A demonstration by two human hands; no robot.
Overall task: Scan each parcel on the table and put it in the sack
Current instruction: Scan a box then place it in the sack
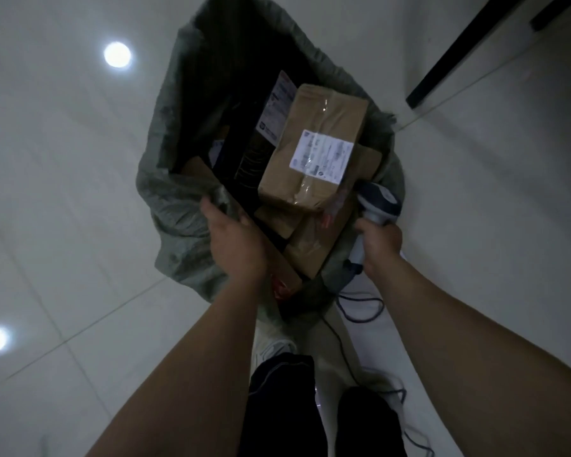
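A grey-green woven sack [175,206] stands open on the floor below me. Inside it, a brown taped cardboard parcel [297,179] with a white label lies on top. A dark box with a white label [277,107] stands behind it, and more brown boxes [314,242] lie underneath. My left hand [234,239] grips the sack's near rim and holds it open. My right hand [381,240] is closed around the handle of a blue and grey barcode scanner [378,199] at the sack's right edge.
The sack stands on pale glossy floor tiles [63,192] that reflect ceiling lights. The scanner's cable [360,311] trails over the floor by my legs. A black table leg [452,57] slants at the upper right.
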